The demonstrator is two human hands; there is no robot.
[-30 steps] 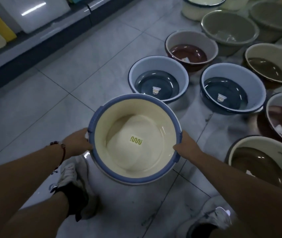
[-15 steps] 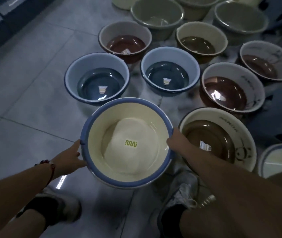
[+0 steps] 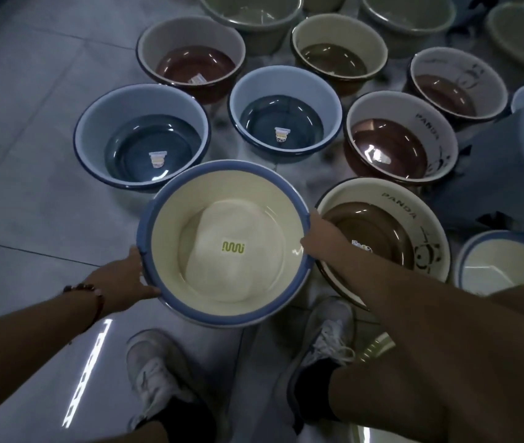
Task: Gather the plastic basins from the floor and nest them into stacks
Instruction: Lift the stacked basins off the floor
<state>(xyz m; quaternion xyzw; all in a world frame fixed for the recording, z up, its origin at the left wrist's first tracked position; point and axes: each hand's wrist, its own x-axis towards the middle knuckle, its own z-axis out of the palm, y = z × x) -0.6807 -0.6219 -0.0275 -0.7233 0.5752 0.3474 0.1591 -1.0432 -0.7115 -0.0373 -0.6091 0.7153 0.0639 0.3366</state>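
Note:
I hold a cream basin with a blue rim [image 3: 225, 244] above the floor, a green logo on its bottom. My left hand [image 3: 126, 279] grips its left rim and my right hand [image 3: 321, 238] grips its right rim. Just beyond it on the floor stand two light-blue basins with dark blue bottoms [image 3: 142, 135] [image 3: 286, 110]. To the right sits a cream basin marked PANDA with a brown bottom [image 3: 391, 225], partly behind my right forearm. A second cream, blue-rimmed basin [image 3: 503, 266] shows at the right edge.
More basins fill the floor farther back: a red-bottomed PANDA basin [image 3: 398, 135], a grey one with a red bottom [image 3: 190, 55], a cream one [image 3: 337, 49] and several greenish ones. My two white shoes [image 3: 155, 375] [image 3: 324, 343] stand on grey tiles below the held basin.
The view has swung right and forward, bringing more basins into sight. The held basin has stayed between my hands and now hangs close to the cream PANDA basin.

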